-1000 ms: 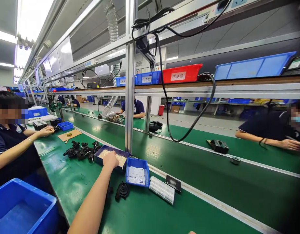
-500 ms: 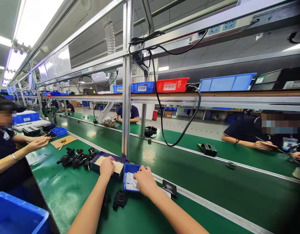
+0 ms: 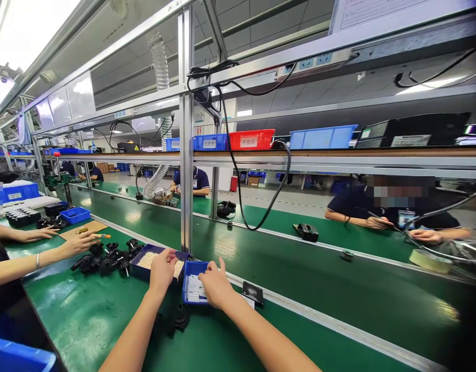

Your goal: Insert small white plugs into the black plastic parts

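Observation:
My left hand (image 3: 162, 271) is above the right part of a dark blue bin (image 3: 135, 267) of small beige pieces (image 3: 148, 259). Its fingers are bent together, and whatever is between them is too small to make out. Over a brighter blue bin (image 3: 185, 294) hangs my right hand (image 3: 217, 285), fingers curled down at the white strip-like pieces (image 3: 194, 289), one finger raised. Its fingertips are partly hidden, so what they pinch does not show. A black plastic housing (image 3: 179, 318) stands on the green bench below the two bins.
Several black housings (image 3: 108, 257) lie left of the bins. Beside them a co-worker's hand (image 3: 80, 244) reaches across. A flat black box (image 3: 252, 293) sits right of my right hand. An upright metal post (image 3: 186, 181) rises behind the bins, with a black cable loop (image 3: 257, 227) hanging nearby.
The view has shifted to the right. My hands stay over the same bins, the left one a little higher. At the left, the co-worker's hands have separated and one reaches toward the black housings.

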`<act>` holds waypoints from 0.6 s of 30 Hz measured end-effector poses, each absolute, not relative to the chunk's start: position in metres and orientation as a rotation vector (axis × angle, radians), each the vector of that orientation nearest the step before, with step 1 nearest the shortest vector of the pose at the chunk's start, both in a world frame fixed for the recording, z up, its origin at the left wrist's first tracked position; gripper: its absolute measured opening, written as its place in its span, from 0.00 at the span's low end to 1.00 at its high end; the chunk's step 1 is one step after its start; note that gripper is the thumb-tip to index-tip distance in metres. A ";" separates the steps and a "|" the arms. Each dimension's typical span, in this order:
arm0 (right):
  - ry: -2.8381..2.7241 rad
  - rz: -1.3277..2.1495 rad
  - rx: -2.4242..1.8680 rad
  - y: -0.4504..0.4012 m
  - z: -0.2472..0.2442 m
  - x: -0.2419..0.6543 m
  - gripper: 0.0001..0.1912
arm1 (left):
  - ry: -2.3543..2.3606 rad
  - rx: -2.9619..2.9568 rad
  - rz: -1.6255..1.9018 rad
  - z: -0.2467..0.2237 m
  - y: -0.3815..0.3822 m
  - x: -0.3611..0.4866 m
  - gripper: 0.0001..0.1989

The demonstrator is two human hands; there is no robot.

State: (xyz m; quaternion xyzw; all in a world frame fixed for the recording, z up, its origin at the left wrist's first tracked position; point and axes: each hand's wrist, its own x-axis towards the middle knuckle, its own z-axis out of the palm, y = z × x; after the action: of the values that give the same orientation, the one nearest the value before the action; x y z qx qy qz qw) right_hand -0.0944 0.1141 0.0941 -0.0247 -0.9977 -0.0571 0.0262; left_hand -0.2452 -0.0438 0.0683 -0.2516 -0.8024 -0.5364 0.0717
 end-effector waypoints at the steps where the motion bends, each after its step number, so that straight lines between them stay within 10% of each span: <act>1: -3.101 -0.187 -0.080 0.113 0.093 -0.098 0.18 | -2.358 -0.781 -1.694 0.070 -0.041 -0.239 0.06; 18: -2.540 0.552 -0.169 0.131 0.086 0.025 0.20 | -1.878 -1.025 -2.846 0.066 -0.002 -0.121 0.31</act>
State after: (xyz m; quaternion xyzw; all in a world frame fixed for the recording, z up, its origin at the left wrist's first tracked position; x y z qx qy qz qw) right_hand 0.0254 0.1315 0.0859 -0.0626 -0.9403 0.2044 0.2650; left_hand -0.1208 -0.0019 0.0665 -0.2817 -0.5158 -0.7819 -0.2080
